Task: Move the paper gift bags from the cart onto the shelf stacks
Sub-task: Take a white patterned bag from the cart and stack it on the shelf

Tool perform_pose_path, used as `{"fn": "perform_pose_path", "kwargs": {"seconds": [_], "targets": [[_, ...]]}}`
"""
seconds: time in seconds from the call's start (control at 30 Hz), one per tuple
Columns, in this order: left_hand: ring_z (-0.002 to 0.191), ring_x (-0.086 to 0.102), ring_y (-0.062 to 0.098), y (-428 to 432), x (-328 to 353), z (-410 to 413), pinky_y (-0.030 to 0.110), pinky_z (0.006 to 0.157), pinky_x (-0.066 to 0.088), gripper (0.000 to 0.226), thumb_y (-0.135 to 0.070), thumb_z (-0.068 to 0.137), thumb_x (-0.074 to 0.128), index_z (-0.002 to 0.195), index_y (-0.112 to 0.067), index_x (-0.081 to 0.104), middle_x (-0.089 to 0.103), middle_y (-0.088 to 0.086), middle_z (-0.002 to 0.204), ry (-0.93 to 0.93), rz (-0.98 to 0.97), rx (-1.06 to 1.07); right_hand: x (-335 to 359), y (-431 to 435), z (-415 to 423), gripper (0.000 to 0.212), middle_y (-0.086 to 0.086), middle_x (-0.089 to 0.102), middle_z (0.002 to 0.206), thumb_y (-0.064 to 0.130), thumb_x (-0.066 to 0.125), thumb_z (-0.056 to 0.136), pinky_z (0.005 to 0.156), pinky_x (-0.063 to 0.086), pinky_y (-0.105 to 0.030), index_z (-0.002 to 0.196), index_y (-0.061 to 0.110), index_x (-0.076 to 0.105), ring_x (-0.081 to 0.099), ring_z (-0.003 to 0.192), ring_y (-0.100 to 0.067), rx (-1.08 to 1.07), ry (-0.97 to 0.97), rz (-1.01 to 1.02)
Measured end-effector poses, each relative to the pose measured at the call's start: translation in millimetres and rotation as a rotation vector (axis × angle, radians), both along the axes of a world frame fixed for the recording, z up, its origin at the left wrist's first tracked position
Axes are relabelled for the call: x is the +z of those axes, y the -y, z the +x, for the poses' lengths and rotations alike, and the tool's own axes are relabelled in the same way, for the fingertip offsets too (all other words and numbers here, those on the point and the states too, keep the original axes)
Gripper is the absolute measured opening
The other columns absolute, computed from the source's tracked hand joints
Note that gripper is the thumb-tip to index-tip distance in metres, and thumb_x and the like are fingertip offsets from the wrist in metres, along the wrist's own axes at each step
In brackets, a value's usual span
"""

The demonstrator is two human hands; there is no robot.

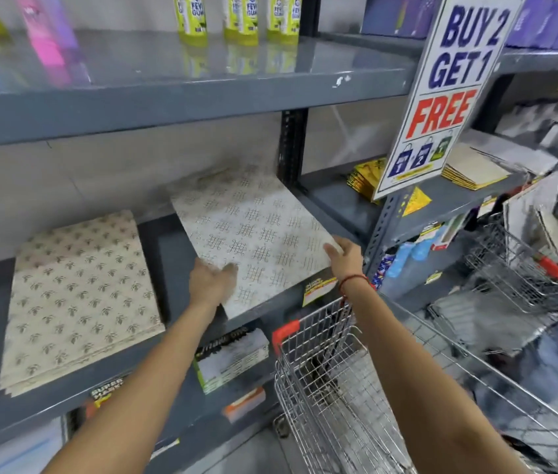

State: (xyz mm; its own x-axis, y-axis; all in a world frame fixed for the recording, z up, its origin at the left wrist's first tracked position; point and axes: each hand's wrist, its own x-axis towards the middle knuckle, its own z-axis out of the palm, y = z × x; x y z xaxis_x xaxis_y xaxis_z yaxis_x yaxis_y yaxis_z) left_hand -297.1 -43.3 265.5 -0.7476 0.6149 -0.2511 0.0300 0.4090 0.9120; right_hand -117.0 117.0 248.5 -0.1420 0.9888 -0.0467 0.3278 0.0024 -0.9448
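Observation:
A flat white paper gift bag [253, 234] with a grid pattern lies tilted on the grey middle shelf [175, 265], its near corner past the shelf edge. My left hand [211, 280] grips its left near edge, thumb on top. My right hand [344, 256] pinches its right near corner. To the left lies a stack of beige gift bags [79, 295] with a dark leaf print. The wire cart [342, 381] stands below my right arm; I cannot tell what lies in its basket.
A "BUY 2 GET 1 FREE" sign [448, 87] hangs at the right upright. Yellow bags [361, 179] and a beige stack [472, 169] lie on the right bay. Glue bottles [236, 15] stand on the top shelf. A second wire cart [524, 268] stands at the right.

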Motion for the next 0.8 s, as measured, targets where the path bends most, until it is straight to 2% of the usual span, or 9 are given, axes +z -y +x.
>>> {"fn": "perform_pose_path", "kwargs": {"seconds": [0.1,0.17,0.23,0.3,0.43,0.5,0.57,0.67,0.8], "targets": [[0.096,0.047,0.015,-9,-4,0,0.022,0.075,0.042,0.017,-0.025,0.087,0.063,0.096,-0.018,0.051,0.049,-0.009,0.086,-0.055,0.027,-0.095,-1,-21,-9,0.037,-0.021,0.060,0.125,0.019,0.056,0.091,0.099,0.042,-0.042,0.123,0.003,0.055,0.053,0.120,-0.035,-0.046,0.022,-0.012],[0.084,0.049,0.016,-9,-6,-2,0.025,0.074,0.040,0.013,-0.022,0.086,0.064,0.079,-0.019,0.053,0.050,-0.006,0.079,-0.103,0.036,-0.132,-5,-29,-13,0.035,-0.023,0.060,0.124,0.018,0.055,0.091,0.099,0.042,-0.042,0.122,0.001,0.055,0.051,0.120,-0.037,-0.090,0.052,-0.020],[0.103,0.060,0.021,-6,-11,0,0.029,0.094,0.043,0.013,-0.019,0.087,0.063,0.098,-0.014,0.066,0.067,0.004,0.105,-0.168,-0.019,-0.201,-9,-34,-16,0.034,-0.025,0.059,0.124,0.015,0.056,0.091,0.098,0.042,-0.042,0.120,-0.001,0.056,0.052,0.119,-0.038,-0.119,0.092,-0.034],[0.130,0.048,0.023,1,-19,6,0.027,0.109,0.032,0.037,-0.016,0.089,0.059,0.124,-0.007,0.060,0.054,0.010,0.138,-0.271,-0.110,-0.273,-15,-37,-17,0.035,-0.026,0.060,0.123,0.015,0.058,0.090,0.096,0.044,-0.040,0.120,-0.002,0.057,0.054,0.117,-0.038,-0.125,0.137,-0.018],[0.135,0.041,0.027,11,-33,20,0.031,0.113,0.029,0.050,-0.021,0.086,0.066,0.132,-0.007,0.053,0.040,0.016,0.148,-0.411,-0.155,-0.331,-21,-42,-17,0.036,-0.027,0.066,0.113,0.023,0.059,0.089,0.088,0.047,-0.038,0.114,-0.003,0.062,0.059,0.107,-0.039,-0.069,0.298,0.068],[0.125,0.052,0.029,11,-34,24,0.028,0.099,0.040,0.038,-0.021,0.084,0.068,0.118,-0.008,0.061,0.046,0.018,0.143,-0.472,-0.157,-0.322,-27,-46,-16,0.038,-0.027,0.066,0.111,0.029,0.057,0.089,0.092,0.045,-0.039,0.112,0.000,0.064,0.055,0.108,-0.041,-0.022,0.450,0.127],[0.098,0.063,0.030,10,-33,28,0.024,0.082,0.042,0.027,-0.021,0.082,0.070,0.105,-0.008,0.064,0.060,0.018,0.126,-0.516,-0.150,-0.299,-31,-49,-13,0.037,-0.026,0.064,0.113,0.031,0.056,0.089,0.093,0.044,-0.041,0.111,0.003,0.065,0.053,0.110,-0.041,0.010,0.537,0.150],[0.068,0.055,0.021,8,-34,28,0.026,0.078,0.048,0.013,-0.021,0.081,0.071,0.088,-0.016,0.061,0.058,0.006,0.086,-0.543,-0.131,-0.254,-23,-46,-8,0.032,-0.026,0.067,0.107,0.025,0.057,0.089,0.087,0.049,-0.043,0.109,0.000,0.064,0.059,0.103,-0.041,0.102,0.570,0.171],[0.063,0.064,0.021,6,-37,29,0.028,0.079,0.049,0.040,-0.018,0.084,0.069,0.121,-0.004,0.062,0.072,0.016,0.097,-0.523,-0.140,-0.215,-7,-47,12,0.046,-0.017,0.066,0.116,0.034,0.066,0.082,0.093,0.048,-0.040,0.117,0.005,0.060,0.059,0.109,-0.035,0.344,0.658,0.164]]}}
